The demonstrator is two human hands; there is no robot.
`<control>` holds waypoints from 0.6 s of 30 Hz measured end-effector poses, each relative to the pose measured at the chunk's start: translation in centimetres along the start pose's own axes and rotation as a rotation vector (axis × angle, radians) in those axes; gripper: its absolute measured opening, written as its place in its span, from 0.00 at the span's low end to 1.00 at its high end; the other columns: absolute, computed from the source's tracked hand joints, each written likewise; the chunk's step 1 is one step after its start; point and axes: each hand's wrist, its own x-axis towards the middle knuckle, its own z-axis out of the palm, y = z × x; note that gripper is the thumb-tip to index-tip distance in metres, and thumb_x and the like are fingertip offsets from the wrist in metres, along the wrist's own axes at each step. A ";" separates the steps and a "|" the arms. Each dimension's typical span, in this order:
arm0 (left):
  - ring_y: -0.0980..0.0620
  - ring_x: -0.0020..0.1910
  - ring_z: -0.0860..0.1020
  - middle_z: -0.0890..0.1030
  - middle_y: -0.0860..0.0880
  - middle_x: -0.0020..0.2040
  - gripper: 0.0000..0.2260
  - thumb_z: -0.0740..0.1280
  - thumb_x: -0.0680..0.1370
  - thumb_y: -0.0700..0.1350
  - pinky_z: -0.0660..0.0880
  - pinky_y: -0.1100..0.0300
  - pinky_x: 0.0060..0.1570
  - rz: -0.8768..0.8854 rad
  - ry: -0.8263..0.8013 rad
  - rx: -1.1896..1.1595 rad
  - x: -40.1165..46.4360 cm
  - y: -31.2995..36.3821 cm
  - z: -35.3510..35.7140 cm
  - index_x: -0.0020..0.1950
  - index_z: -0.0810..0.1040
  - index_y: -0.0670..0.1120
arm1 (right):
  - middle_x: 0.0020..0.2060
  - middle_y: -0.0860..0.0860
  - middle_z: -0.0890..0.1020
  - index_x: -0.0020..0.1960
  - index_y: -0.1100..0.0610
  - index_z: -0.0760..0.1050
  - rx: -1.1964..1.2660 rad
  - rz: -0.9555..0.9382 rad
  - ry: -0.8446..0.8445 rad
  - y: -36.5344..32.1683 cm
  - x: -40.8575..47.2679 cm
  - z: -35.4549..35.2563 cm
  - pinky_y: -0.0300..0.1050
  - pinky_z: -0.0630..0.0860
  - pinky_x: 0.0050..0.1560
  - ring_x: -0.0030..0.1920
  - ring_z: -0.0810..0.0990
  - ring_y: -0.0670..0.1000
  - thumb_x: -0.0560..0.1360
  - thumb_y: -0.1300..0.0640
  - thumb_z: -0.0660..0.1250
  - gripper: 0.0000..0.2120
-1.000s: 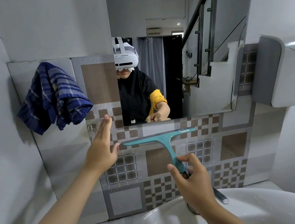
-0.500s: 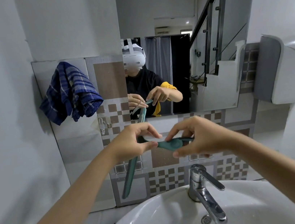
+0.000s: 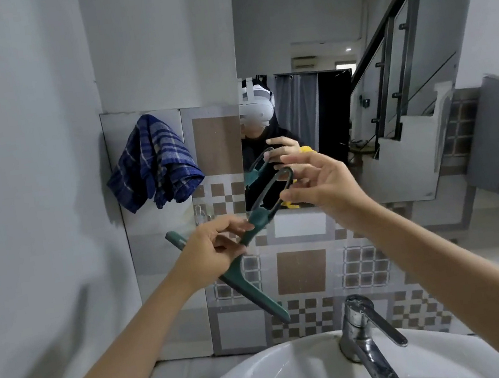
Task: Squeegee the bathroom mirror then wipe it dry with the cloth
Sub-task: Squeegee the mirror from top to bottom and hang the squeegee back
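Squeegee (image 3: 248, 237), teal plastic with a loop handle, hangs below the mirror (image 3: 338, 80) and above the basin (image 3: 268, 375), blade slanting down toward the tap (image 3: 362, 330). The left hand (image 3: 215, 251) pinches its neck just under the loop; the right hand (image 3: 321, 185) is spread loose beside the loop, holding nothing. It looks light and stiff, perhaps slick if wet, so the loop handle seems the firmest hold. A blue checked cloth (image 3: 151, 164), soft and limp, hangs left of the mirror.

Squeegee (image 3: 239, 264) blade partly behind left hand (image 3: 209, 252), mirror (image 3: 338, 80) cut off above
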 end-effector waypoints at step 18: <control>0.55 0.43 0.81 0.80 0.50 0.48 0.22 0.70 0.71 0.33 0.79 0.63 0.40 -0.220 0.410 -0.023 -3.4 -9.1 -1.1 0.55 0.75 0.57 | 0.46 0.58 0.84 0.61 0.57 0.77 -0.230 0.047 -0.060 9.4 7.7 11.8 0.46 0.82 0.50 0.46 0.84 0.56 0.66 0.65 0.77 0.25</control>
